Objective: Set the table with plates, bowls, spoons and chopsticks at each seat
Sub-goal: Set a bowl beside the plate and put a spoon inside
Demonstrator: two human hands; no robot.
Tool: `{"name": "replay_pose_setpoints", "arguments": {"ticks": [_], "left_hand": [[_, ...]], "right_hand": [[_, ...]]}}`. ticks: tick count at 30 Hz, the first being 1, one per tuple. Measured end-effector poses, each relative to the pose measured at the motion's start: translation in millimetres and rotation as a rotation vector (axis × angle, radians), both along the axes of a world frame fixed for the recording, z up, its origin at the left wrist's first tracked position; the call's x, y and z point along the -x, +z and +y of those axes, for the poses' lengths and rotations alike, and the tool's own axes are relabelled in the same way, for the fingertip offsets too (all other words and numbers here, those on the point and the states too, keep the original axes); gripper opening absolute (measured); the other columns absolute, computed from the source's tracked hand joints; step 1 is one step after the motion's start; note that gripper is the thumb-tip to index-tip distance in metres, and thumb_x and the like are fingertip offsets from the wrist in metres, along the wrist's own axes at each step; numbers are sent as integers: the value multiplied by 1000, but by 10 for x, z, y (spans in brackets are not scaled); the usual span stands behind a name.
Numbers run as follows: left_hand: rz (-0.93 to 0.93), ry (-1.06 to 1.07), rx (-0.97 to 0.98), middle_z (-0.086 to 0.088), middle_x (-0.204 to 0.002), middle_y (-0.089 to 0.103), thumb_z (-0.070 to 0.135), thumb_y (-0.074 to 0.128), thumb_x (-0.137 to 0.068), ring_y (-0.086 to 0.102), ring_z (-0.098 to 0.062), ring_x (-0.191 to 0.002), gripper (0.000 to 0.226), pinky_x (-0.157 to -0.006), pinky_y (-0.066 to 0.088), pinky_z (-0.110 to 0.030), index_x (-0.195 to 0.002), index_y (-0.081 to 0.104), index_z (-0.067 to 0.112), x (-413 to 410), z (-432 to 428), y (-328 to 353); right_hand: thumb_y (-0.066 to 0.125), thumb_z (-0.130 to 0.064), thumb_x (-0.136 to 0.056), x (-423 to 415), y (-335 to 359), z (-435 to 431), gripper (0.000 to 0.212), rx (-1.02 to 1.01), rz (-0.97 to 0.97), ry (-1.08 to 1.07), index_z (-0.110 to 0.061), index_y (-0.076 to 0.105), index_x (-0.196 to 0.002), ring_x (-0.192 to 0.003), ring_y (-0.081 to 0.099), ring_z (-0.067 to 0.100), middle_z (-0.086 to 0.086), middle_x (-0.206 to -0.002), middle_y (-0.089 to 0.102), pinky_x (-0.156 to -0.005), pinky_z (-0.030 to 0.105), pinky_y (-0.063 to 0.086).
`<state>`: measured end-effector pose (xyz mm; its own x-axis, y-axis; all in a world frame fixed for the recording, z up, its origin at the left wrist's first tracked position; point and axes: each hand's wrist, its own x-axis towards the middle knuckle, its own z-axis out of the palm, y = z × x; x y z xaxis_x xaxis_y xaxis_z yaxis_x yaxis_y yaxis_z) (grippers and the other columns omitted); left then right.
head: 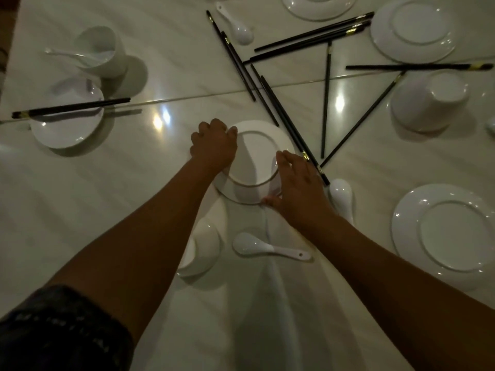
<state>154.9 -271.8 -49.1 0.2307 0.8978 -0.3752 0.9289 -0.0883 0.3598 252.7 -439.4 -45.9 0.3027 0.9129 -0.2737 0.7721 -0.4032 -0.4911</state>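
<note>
Left hand [214, 145] clamped on the left rim of a plate [254, 162], fingers curled over the edge; right hand [297, 183] loose and nearly flat, fingers laid along the right rim, thumb spread to the near edge. All on a glossy white table [80, 204]. Around them, big to small: a near-right plate [444, 231] well apart from the right forearm; a far-right plate [413, 29]; a top plate [318, 6] cut off by the frame; a left plate [67, 129] with a pair of chopsticks [72, 107] laid across it. Then an upturned bowl [428, 100] at right, a deep left bowl [100, 50] with a spoon handle [72, 56] sticking out of it, and a near bowl [201, 247] partly hidden beneath the left forearm. Crowding the plate's far-right side, loose chopsticks [325, 103] strewn crisscross, two of them running down just beside the right rim and along the outer edge of the right hand, touching it or not, cannot tell. Smaller still: a side spoon [341, 194] just beside the right wrist, a near spoon [267, 246] between the two forearms, a far spoon [235, 25] beside the far chopstick tips. Dark sleeve [53, 330] in the lower left corner. Plate itself between both hands, mid-table, just beyond the near bowl and near spoon.
</note>
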Motion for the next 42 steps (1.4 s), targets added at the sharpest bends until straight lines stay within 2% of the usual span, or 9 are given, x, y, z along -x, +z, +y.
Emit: {"name": "replay_pose_setpoints", "arguments": {"ticks": [14,19,25,27,29,32,36,40,42], "left_hand": [[-21,130,138,-20,-138,44,63,32,-89,42,-38,-126,74,-106,36,-49,-135,42,5,-95,201,51],[-327,158,221,-8,-105,59,43,47,-94,56,-19,-91,45,-79,43,-32,-113,57,4,-32,176,348],[-749,75,328,-3,-86,67,18,53,-94,63,-16,-81,16,-73,55,-29,-98,68,14,162,-186,1015],[-844,49,263,-1,-80,64,14,53,-94,60,-14,-74,16,-69,52,-28,-88,67,17,240,-415,1209],[-891,-7,203,2,-82,65,14,53,-94,61,-13,-77,17,-69,52,-27,-87,66,22,370,-677,1390],[-816,-188,89,14,-89,63,17,51,-95,59,-1,-84,17,-70,48,-16,-96,64,28,707,-1084,1627],[-690,-443,-18,28,-89,53,13,55,-92,51,17,-89,22,-80,40,-3,-107,66,23,1331,-1579,1766],[-571,-518,-56,21,-106,52,23,61,-88,40,-6,-120,22,-100,36,-21,-106,68,34,2018,-2020,1617],[-554,-554,-57,21,-128,49,37,59,-85,31,-11,-132,19,-110,25,-30,-101,67,43,2360,-2204,1508]], "right_hand": [[71,-44,-78,8,-176,-113,96,-125,79,-42,-22,13,-151,-146,12,20,1,-158,18,-113,31,4],[71,-43,-79,30,-133,-171,97,-138,81,-64,-23,9,-152,-146,8,22,4,-158,12,-115,37,9],[67,-38,-84,121,52,-243,83,-246,69,-188,-23,20,-150,-141,28,26,7,-154,25,-112,45,30],[60,-39,-89,185,264,-243,66,-294,351,-341,-27,29,-146,-132,41,23,4,-149,35,-104,39,41],[50,-42,-94,259,590,-255,49,-320,921,-625,-30,38,-140,-114,58,24,2,-140,47,-86,39,54],[44,-61,-90,354,974,-399,62,-308,1541,-921,-22,43,-138,-104,65,33,11,-128,58,-73,43,58],[51,-61,-86,670,1257,-736,64,-290,1649,-997,-9,56,-123,-95,70,30,17,-115,66,-68,37,59],[53,-24,-93,1207,1329,-1093,19,-241,1511,-1091,-8,60,-103,-81,69,26,13,-100,68,-56,32,57],[47,-17,-95,1474,1270,-1286,21,-237,1466,-1078,-10,62,-109,-88,67,28,12,-102,69,-62,36,56]]}}
